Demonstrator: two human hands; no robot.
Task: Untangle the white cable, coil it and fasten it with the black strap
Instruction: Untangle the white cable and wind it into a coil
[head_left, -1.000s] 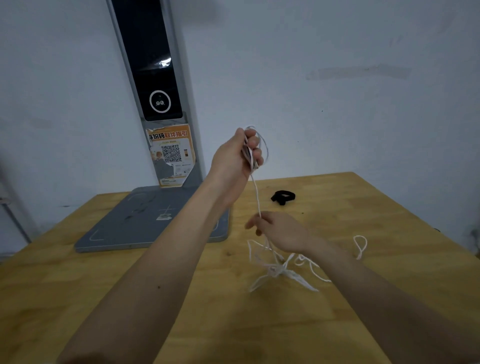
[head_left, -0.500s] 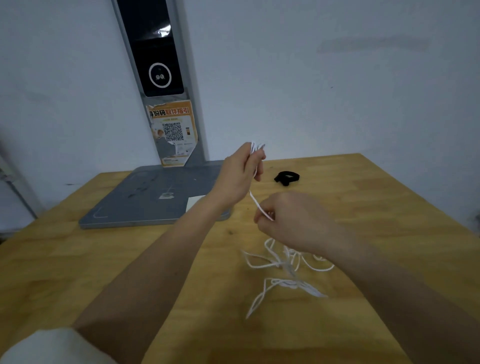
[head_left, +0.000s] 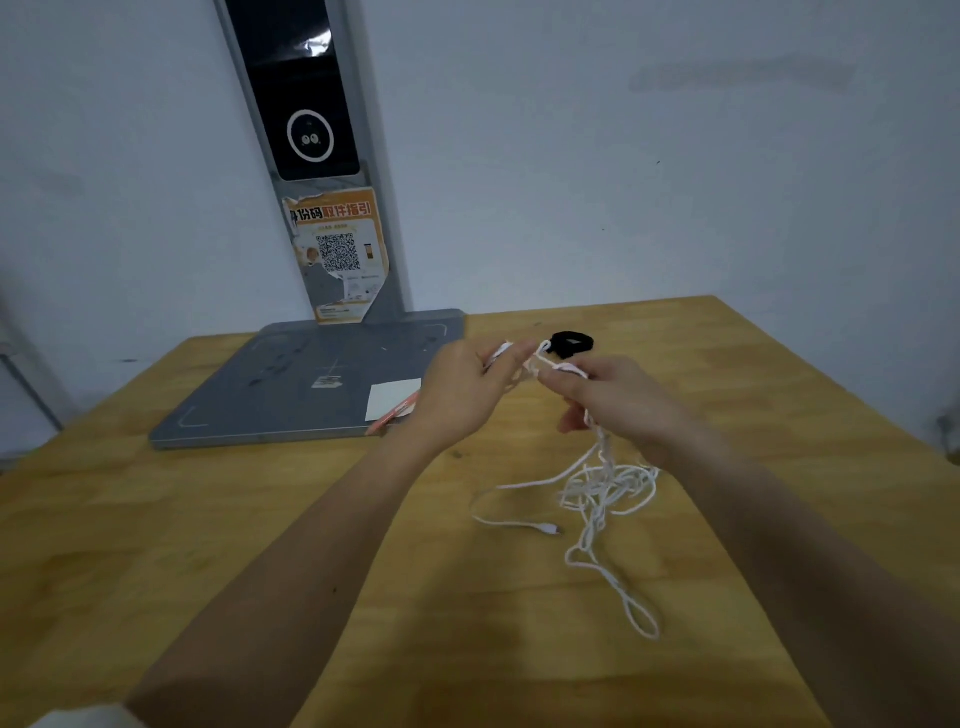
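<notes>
Cable (head_left: 597, 488), one white length of it, runs from both raised hands down to a tangled heap on the wooden table (head_left: 208, 545), just below and in front of the right hand. One plug end (head_left: 548, 529) lies free on the wood at the left edge of the heap, and one long loop trails toward the near edge.

At the far left stands one grey stand (head_left: 311, 395) with a flat base and an upright post against the wall; the post carries one dark screen and one orange sticker (head_left: 337, 254) with a square code. One white card (head_left: 392, 397) sits on the right corner of the base.

The left hand (head_left: 462, 395) is held above the table, its fingers pinched shut on a stretch of the cable near the top. Just beside it, the right hand (head_left: 623, 400) has its fingers curled around the cable, which drops from under the palm to the heap.

One black strap (head_left: 571, 344), curled into a loop, lies on the table just behind the two hands, untouched.
</notes>
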